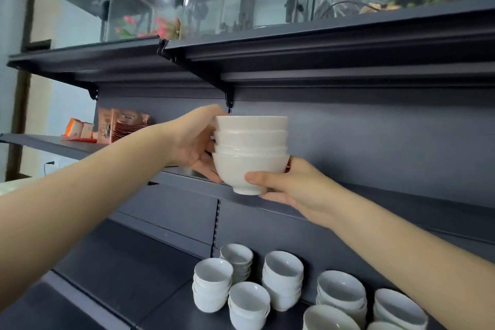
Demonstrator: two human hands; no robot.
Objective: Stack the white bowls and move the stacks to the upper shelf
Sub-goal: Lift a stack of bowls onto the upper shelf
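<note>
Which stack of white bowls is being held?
The raised stack, gripped by the left hand and right hand at the upper shelf's edge; the other stacks sit untouched on the lower shelf.

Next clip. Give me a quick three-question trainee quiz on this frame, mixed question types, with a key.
1. True or false: only one hand holds the raised bowl stack.
2. How many bowls are in it? A two, B four, C seven.
3. Where do the other bowl stacks stand?
Key: 1 false, left hand and right hand both hold it; 2 B; 3 on the lower shelf.
</note>
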